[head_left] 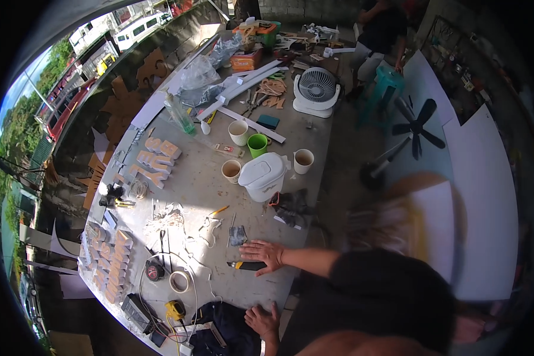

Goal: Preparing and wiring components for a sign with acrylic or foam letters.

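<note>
My right hand (263, 255) lies palm down on the grey metal table, fingers stretched out and apart. Its thumb side rests by the end of a black and yellow utility knife (243, 265); whether it touches the knife I cannot tell. Just beyond the fingertips is a small dark grey patch of material (238, 236). Lower down, my left hand (262, 321) rests open at the table's near edge beside a dark blue cloth (222, 326). Neither hand holds anything.
A white lidded tub (263, 177) stands among several cups, with a green cup (257, 145) behind it. A white fan (317, 92) sits farther back. Cut-out letters (110, 267) line the left edge; a tape roll (179, 282) lies nearby. Someone stands beside a teal stool (383, 89).
</note>
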`<state>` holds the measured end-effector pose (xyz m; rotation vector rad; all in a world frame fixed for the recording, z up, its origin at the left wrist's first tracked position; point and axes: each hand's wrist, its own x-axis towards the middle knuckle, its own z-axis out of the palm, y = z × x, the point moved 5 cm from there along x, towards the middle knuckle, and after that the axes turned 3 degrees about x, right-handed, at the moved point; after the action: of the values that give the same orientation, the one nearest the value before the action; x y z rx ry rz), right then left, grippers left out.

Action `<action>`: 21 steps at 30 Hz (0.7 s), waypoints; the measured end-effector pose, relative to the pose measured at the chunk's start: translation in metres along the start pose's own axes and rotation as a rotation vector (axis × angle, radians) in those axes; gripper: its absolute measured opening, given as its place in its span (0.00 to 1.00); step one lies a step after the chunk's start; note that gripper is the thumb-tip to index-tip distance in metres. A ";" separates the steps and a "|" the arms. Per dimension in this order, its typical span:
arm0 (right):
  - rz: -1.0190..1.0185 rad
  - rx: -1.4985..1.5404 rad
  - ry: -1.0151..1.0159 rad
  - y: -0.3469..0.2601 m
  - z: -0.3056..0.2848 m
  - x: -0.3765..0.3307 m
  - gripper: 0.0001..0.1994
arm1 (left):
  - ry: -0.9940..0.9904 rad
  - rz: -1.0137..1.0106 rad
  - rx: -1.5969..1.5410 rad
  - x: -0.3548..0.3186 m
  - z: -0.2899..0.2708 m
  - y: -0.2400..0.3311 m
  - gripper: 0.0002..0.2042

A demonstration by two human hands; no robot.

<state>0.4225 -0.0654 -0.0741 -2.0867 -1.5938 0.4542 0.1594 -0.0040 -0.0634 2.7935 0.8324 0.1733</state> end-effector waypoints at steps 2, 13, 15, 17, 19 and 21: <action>-0.012 0.019 0.002 -0.004 0.001 -0.001 0.44 | 0.005 0.017 -0.003 -0.001 0.000 -0.001 0.28; -0.003 0.075 0.025 -0.003 0.005 0.000 0.46 | 0.048 0.016 -0.010 -0.002 -0.011 0.014 0.29; 0.011 0.105 0.052 -0.011 -0.009 0.005 0.43 | 0.028 0.006 0.043 -0.007 -0.005 0.008 0.30; 0.102 0.373 0.092 -0.020 -0.025 0.007 0.38 | 0.039 0.005 0.021 -0.010 -0.008 0.011 0.29; 0.026 0.401 0.314 -0.049 -0.069 -0.005 0.24 | 0.052 -0.005 0.005 -0.011 -0.012 0.011 0.29; -0.070 0.638 0.366 -0.076 -0.131 -0.025 0.12 | 0.090 0.059 0.083 -0.011 -0.015 0.010 0.29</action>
<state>0.4231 -0.0952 0.0766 -1.5174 -1.1150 0.4501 0.1532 -0.0157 -0.0472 2.9086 0.7955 0.2832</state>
